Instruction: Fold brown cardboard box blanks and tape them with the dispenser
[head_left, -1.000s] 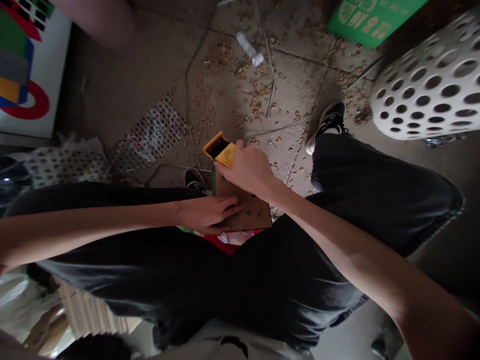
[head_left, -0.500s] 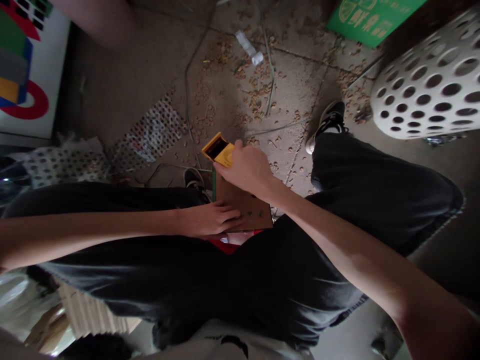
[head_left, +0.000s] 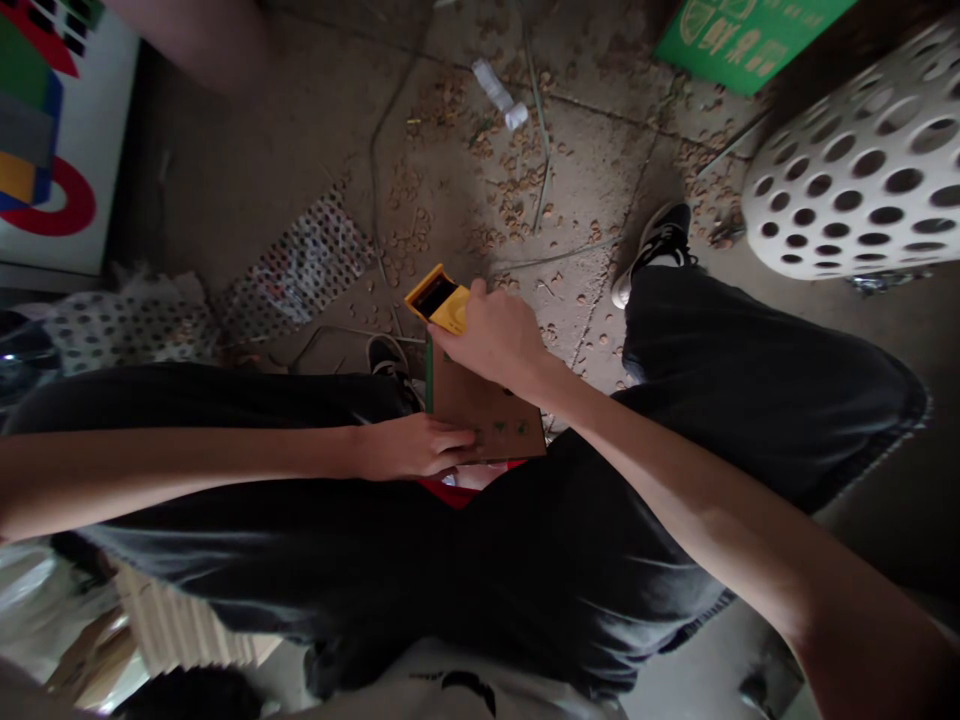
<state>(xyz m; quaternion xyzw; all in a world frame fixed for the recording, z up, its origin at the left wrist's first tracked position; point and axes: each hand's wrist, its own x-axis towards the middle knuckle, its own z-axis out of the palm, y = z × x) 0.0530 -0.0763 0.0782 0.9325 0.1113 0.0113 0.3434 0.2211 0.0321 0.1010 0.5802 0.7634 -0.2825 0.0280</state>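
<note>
My right hand [head_left: 495, 330] is closed around a small yellow object [head_left: 448, 309] with a dark hollow at its raised end; its exact kind is unclear. It is above the far end of a brown cardboard box [head_left: 487, 405] with a green edge and small green prints, between my knees. On the box's near left corner lies my left hand [head_left: 420, 445], its fingers bent over the cardboard and gripping that edge. Below the box, something red [head_left: 457, 495] shows between my thighs, mostly hidden.
Small brown scraps [head_left: 517, 190], thin strips and a white roll [head_left: 501, 95] litter the floor. A white perforated basket [head_left: 847, 180] and a green carton [head_left: 750, 40] stand at the right. Dotted plastic [head_left: 300, 260] lies left; folded cardboard [head_left: 180, 620] is at lower left.
My left hand has shifted slightly back along the box's edge, uncovering a bit more cardboard. My right hand and the yellow object have stayed nearly still.
</note>
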